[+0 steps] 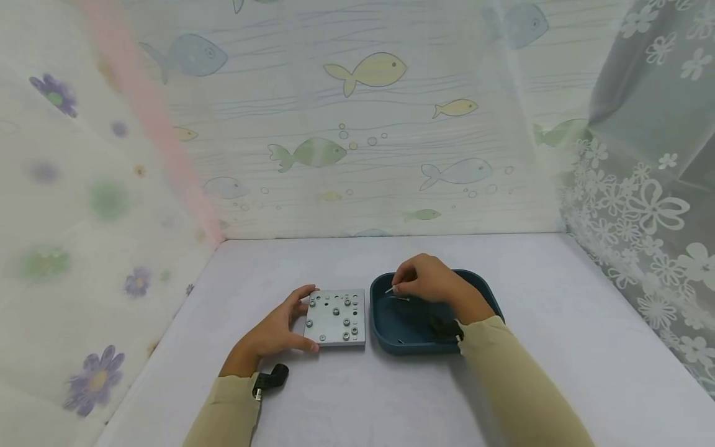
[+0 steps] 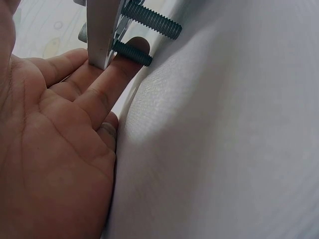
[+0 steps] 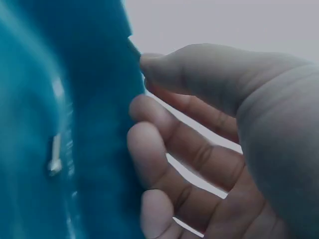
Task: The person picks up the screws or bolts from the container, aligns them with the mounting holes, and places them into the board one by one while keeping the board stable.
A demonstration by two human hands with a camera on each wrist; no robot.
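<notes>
A square silver metal plate [image 1: 324, 324] with several socket-head bolts and holes lies left of the tray. My left hand [image 1: 274, 332] grips it by its left side, thumb at the near corner and fingers at the far one. In the left wrist view, threaded bolt shanks [image 2: 154, 21] stick out under the plate, and one finger reaches beneath beside them. Over the dark blue tray [image 1: 413, 349], my right hand [image 1: 427, 279] pinches a small screw [image 3: 133, 47] between thumb and index finger; most of it is hidden. Another screw [image 3: 56, 154] lies on the tray floor.
The white table [image 1: 335, 397] meets a fish-print curtain [image 1: 363, 186] at the back. A flower-print curtain [image 1: 128, 248] hangs at the left, a lace one [image 1: 659, 248] at the right. A black wrist camera [image 1: 274, 376] sits on the left sleeve.
</notes>
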